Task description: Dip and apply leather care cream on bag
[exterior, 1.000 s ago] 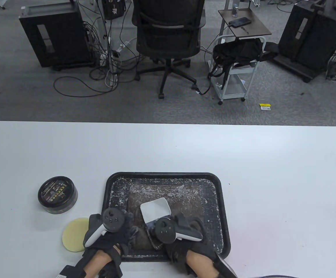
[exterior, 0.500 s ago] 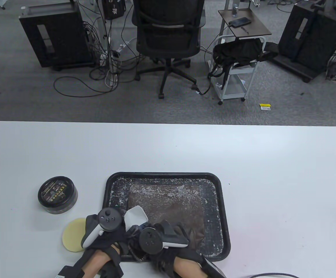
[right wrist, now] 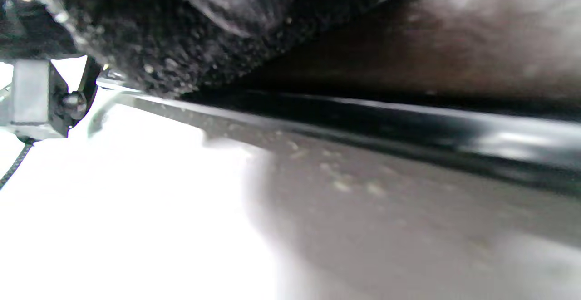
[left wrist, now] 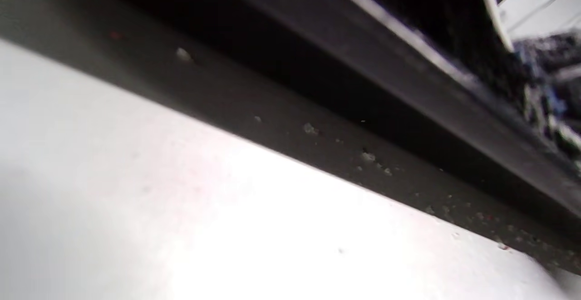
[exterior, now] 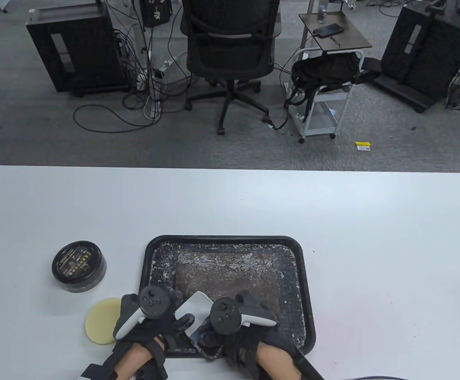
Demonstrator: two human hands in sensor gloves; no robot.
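White item: a small white, rounded-cornered piece [exterior: 193, 308], perhaps a little bag or pouch, sits tilted at the near edge of the tray, between the two hands. A second ago it lay flatter and further in, towards the tray's middle; half a second ago it was over the tray's near left corner.
Tray: black with a raised rim [exterior: 224, 238]; its brown floor is flecked with pale residue, and it lies on a white table [exterior: 372, 237].
Left hand: the gloved left hand [exterior: 150, 320] rests over the tray's near left corner, its fingers [exterior: 184, 321] reaching up against the white piece's lower edge. Whether they pinch it or only touch it cannot be told.
Right hand: the gloved right hand [exterior: 233, 330] lies just right of the white piece, over the tray's near rim. Its tracker hides the fingers, so grip and spread cannot be told.
Chain: a short dark chain [exterior: 205, 352] hangs by the tray's near edge, under the hands.
Cream tin: round, dark, lid still on [exterior: 79, 266], on the table left of the tray, well apart from both hands.
Applicator: a pale yellow round pad [exterior: 102, 320], untouched, beside the left hand.
Wrist views: blurred; only tray rim and table show.
Meaning: the hands appear to be positioning the piece; no dipping has begun.
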